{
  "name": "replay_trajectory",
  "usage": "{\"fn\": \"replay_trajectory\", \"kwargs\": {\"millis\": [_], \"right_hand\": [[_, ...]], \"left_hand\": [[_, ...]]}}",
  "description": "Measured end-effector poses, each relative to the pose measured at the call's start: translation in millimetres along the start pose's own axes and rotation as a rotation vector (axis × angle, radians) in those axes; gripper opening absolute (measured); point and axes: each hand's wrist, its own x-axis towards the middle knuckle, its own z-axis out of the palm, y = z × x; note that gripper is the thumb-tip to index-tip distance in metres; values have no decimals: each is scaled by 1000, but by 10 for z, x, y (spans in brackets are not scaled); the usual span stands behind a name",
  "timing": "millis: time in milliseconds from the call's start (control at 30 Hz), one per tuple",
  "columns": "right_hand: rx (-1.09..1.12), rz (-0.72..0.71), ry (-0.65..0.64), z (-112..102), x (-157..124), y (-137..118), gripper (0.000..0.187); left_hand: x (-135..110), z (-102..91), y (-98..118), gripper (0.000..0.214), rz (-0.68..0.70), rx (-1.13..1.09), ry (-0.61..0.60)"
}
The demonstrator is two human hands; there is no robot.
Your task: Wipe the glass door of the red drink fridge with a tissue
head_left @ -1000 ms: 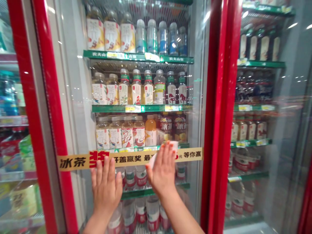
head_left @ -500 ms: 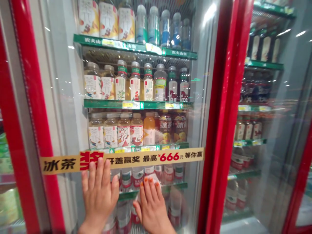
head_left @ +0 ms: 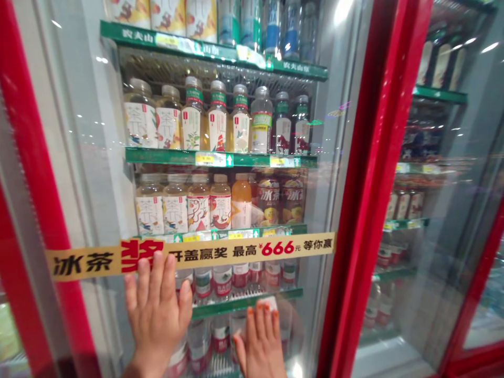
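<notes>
My left hand (head_left: 157,310) is open, its fingers stretched upward and laid on the glass door (head_left: 98,210) of a drinks fridge. Its fingertips overlap the red character on a beige strip label (head_left: 220,255) that runs across the glass. Lower down and to the right, my right hand (head_left: 262,336), with orange nails, holds a white tissue or cloth (head_left: 270,302) flat against the same door. Only edges of the white piece show past the fingertips and beside the thumb; the palm hides the rest.
Behind the glass, several green-edged shelves (head_left: 220,157) carry bottled drinks (head_left: 216,123). Red door frames (head_left: 370,173) stand on both sides. Another fridge with bottles (head_left: 415,205) is to the right. Light reflections cross the glass.
My right hand has slid down and to the right over the glass with the white piece. The left hand stays at the strip label. The view has shifted slightly.
</notes>
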Motion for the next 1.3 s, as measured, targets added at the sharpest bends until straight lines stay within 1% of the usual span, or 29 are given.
{"fn": "replay_trajectory", "kwargs": {"millis": [33,67,100,167,200,233,300,367,400,433,467,533,600,633,700,767,833,867,900,933,967,1000,1067,1100,1133,1167,1200,1233,1300], "right_hand": [[-37,61,9,-32,-131,123,87],[-70,165,11,-59,-203,278,85],[-94,282,14,-74,-205,429,83],[-104,474,20,-56,-30,604,80],[-91,522,21,-24,106,588,81],[-71,521,13,14,238,501,83],[-11,387,-9,74,393,188,85],[39,163,-5,57,337,-101,84],[37,73,11,16,250,-158,83],[17,35,28,-38,155,-136,83],[-15,52,39,-96,80,-38,83],[-81,203,42,-190,78,299,83],[-110,366,36,-212,315,606,84],[-108,416,34,-191,491,675,85],[-82,422,14,-110,820,593,90],[-40,290,-22,-38,945,318,94],[-2,40,-35,-34,803,97,94],[7,-74,-39,-59,673,80,92],[7,-141,-45,-97,547,142,91],[-2,-142,-51,-139,461,275,91],[-14,-75,-47,-179,442,456,90],[-26,47,-39,-211,505,649,90],[-30,323,1,-232,842,928,88],[-18,414,23,-220,1063,963,87],[-4,444,31,-199,1272,917,87],[8,411,25,-177,1436,803,87],[18,314,9,-162,1533,650,88],[24,164,-12,-159,1556,491,88],[25,-154,-36,-190,1420,302,84]], "left_hand": [[-6,4,-1,86,-2,0,-4],[-13,10,-1,87,-9,1,-9],[-22,17,-3,87,-19,1,-14],[-40,29,-7,88,-40,4,-24],[-48,32,-10,89,-45,6,-28],[-55,32,-13,89,-47,7,-31],[-63,28,-18,89,-41,4,-35],[-67,21,-20,89,-40,2,-29],[-68,18,-19,89,-42,2,-24],[-68,16,-17,89,-45,4,-25],[-67,16,-14,89,-47,6,-27],[-63,17,-7,89,-45,11,-37],[-55,17,0,88,-43,13,-37],[-51,16,2,88,-44,12,-36],[-42,9,2,88,-44,7,-32],[-38,0,-5,88,-34,0,-32],[-45,-7,-17,88,-31,-8,-32],[-53,-6,-24,87,-32,-10,-33],[-64,-2,-29,87,-36,-10,-37],[-75,7,-32,87,-41,-9,-41],[-85,18,-32,87,-45,-8,-42],[-91,30,-30,87,-50,-9,-41],[-91,50,-22,88,-59,-15,-33],[-83,51,-19,87,-59,-19,-26],[-74,43,-18,87,-57,-24,-21],[-66,25,-21,86,-53,-34,-17],[-63,-5,-31,86,-49,-52,-19],[-70,-44,-47,86,-44,-76,-21],[-128,-134,-100,87,-38,-120,-27]]}}
